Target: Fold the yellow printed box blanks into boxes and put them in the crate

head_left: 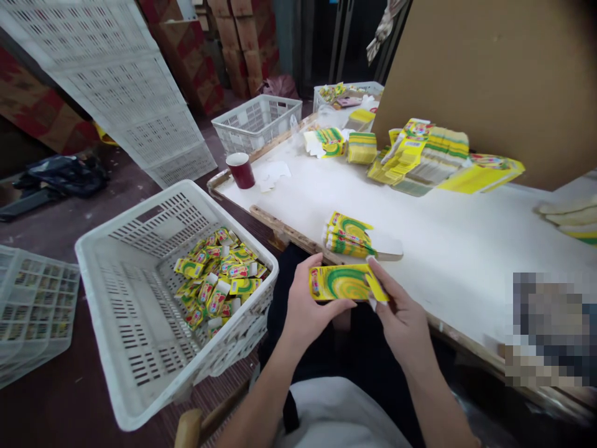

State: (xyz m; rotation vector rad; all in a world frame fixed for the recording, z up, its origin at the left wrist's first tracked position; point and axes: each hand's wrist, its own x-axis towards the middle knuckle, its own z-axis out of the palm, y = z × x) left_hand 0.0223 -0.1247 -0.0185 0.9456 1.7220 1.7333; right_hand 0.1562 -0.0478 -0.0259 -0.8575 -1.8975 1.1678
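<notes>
Between my two hands, over my lap at the table's edge, is a small yellow and green cardboard box (345, 282). My left hand (305, 305) grips its left end, thumb below and fingers behind. At the right end, my right hand (401, 308) pinches the end flap, which stands at an angle. Just beyond, a small stack of flat printed cartons (349, 235) lies on the white table (298, 193). To my left, a white plastic crate (135, 305) holds many small yellow boxes (217, 280) of the same print.
Bundles of flat cartons (420, 152) lie at the back of the table before a big cardboard sheet (485, 87). A dark red mug (240, 170) stands near the left edge. Stacked white crates (116, 87) rise at the left; another crate (256, 121) sits behind the table.
</notes>
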